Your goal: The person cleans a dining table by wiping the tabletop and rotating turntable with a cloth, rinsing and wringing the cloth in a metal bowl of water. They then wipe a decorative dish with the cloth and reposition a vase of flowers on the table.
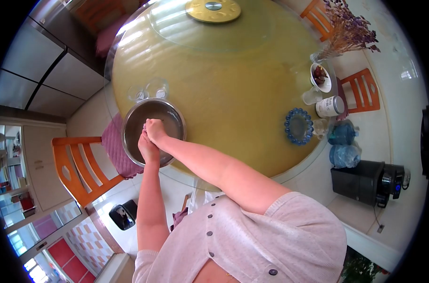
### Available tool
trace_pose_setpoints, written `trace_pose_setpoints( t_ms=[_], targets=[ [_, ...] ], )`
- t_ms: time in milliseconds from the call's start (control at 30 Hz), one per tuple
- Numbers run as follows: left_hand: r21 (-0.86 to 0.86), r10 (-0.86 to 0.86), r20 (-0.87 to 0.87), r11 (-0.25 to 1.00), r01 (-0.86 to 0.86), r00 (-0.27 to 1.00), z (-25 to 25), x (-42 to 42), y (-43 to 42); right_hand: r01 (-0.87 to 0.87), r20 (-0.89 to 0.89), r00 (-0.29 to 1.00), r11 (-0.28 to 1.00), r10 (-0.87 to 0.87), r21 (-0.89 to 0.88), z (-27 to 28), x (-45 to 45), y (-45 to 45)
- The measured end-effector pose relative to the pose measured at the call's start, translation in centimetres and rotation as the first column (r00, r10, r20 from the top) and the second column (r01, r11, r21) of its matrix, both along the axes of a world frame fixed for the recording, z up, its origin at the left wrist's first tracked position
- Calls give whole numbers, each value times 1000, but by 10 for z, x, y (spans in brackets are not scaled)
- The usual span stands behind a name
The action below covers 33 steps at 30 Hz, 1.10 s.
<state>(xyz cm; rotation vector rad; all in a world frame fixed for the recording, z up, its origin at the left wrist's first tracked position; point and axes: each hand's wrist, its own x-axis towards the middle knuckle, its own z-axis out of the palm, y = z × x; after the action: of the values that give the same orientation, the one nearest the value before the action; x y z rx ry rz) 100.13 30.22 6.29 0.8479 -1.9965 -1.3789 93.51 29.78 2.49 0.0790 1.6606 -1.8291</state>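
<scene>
A round stainless steel bowl point(177, 144) stands near the left edge of the round table. Over its middle my two hands are pressed together. My right hand point(155, 130) is curled closed on top, its fingers folded against the left one. Just below it, my left hand point(149, 147) is closed too, its fingers mostly covered. Anything between the palms is hidden from this angle. The bowl's inside looks greyish brown, and I cannot tell whether liquid is in it. Two clear glasses point(157, 88) stand directly behind the bowl.
The glass-topped table point(233, 94) carries a turntable point(213, 10) at the far side. Along its right edge are a blue-beaded dish point(299, 126), a white can point(328, 107), a bowl of dark red items point(320, 78) and dried flowers point(341, 33). An orange chair point(84, 165) stands left.
</scene>
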Motion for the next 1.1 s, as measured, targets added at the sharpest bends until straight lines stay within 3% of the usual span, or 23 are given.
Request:
trace_pose_setpoints(
  t_ms=[33,67,133,167,200,233,267,300,333,400,433,500,533,567,600,633,667,833,933,1033,1100],
  targets=[
    [-2,4,1,1000,-4,1000,1,3,-1,-3,-52,999,998,6,58,-1,0,-1],
    [-78,-4,108,997,12,994,2,6,-3,-6,-50,999,998,9,57,-3,1,-1],
    [-151,0,216,988,34,976,4,12,-10,-141,-75,988,989,137,-53,21,-1,13],
    [54,0,175,998,-9,985,7,14,-15,-143,-72,988,988,139,-54,29,-4,17],
    [258,9,130,965,-43,991,8,15,-21,-271,-37,963,959,269,-87,31,-10,19],
    [258,11,129,965,-45,992,7,14,-27,-392,-6,919,912,394,-123,46,-14,27],
    [87,110,183,988,-128,977,6,14,-34,-424,-203,876,899,438,109,59,-16,40],
    [-90,216,217,976,-200,952,4,15,-42,-426,-204,875,898,440,108,60,-18,48],
    [-100,192,204,979,-175,960,1,16,-50,-364,-359,839,912,409,190,58,-21,52],
    [-60,131,169,991,-123,977,1,14,-52,-276,-546,756,932,362,236,65,-30,64],
    [-21,68,131,998,-66,989,17,11,-46,-288,-553,767,945,324,154,72,-37,71],
    [52,-3,122,999,-3,993,46,5,-25,-122,-749,648,990,138,77,81,-48,85],
    [102,-29,81,995,20,996,55,-1,-15,-135,-511,854,990,97,-38,89,-53,95],
    [151,-51,40,988,45,998,65,-7,-3,-110,-216,973,983,76,-150,104,-58,107],
    [160,-84,-5,984,84,996,76,-13,11,-120,3,992,968,123,-222,125,-67,130],
    [124,-108,-12,986,109,994,74,-19,18,17,104,994,945,18,-328,135,-70,141],
    [148,-128,-42,980,133,991,76,-26,30,97,180,983,952,-45,-291,137,-78,155],
    [299,-232,-106,920,254,967,62,-55,90,244,247,958,873,-148,-422,107,-107,249],
    [428,-334,-94,837,341,938,37,-60,119,253,239,956,889,-170,-381,105,-110,299],
    [553,-473,-16,730,403,881,22,-59,146,244,231,957,915,-174,-322,99,-108,336],
    [615,-700,213,638,462,682,22,-51,159,224,252,955,936,-156,-271,95,-100,363]
  ],
)
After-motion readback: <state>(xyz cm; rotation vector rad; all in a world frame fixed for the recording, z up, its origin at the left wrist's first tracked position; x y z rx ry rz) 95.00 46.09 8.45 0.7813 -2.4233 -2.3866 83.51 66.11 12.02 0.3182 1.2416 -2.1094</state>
